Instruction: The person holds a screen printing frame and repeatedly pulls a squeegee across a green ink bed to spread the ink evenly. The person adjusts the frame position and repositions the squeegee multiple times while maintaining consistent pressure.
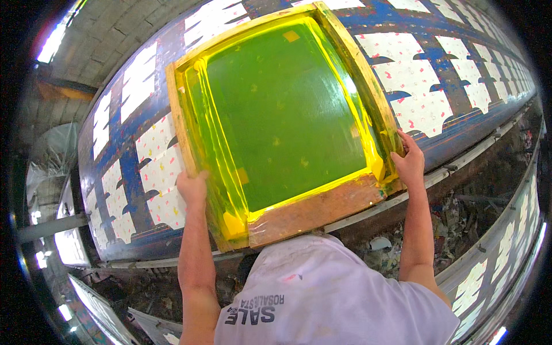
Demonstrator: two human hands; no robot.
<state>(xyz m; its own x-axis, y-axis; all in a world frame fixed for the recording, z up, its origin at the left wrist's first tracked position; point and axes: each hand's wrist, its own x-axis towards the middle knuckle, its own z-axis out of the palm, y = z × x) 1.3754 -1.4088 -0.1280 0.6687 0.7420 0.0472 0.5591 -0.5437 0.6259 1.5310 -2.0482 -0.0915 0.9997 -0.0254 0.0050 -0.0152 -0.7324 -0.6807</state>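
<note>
A large screen printing frame (287, 115) lies in front of me over a long table, its green mesh edged with bright yellow ink inside a wooden border. My left hand (192, 187) is closed round the left wooden side, low down. On the opposite side, my right hand (409, 160) grips the right edge, thumb on the near face and fingers over the outside. A brown strip of tape or board (316, 202) runs along the frame's near end, close to my shirt. Under the frame, most of the cloth there is hidden.
White cut fabric pieces with small pink prints (409, 80) lie in rows on the blue-stained printing table (345, 20), left and right of the frame. A metal rail (460, 164) follows its near edge. Littered floor (460, 230) and another table with pieces (497, 259) are behind me.
</note>
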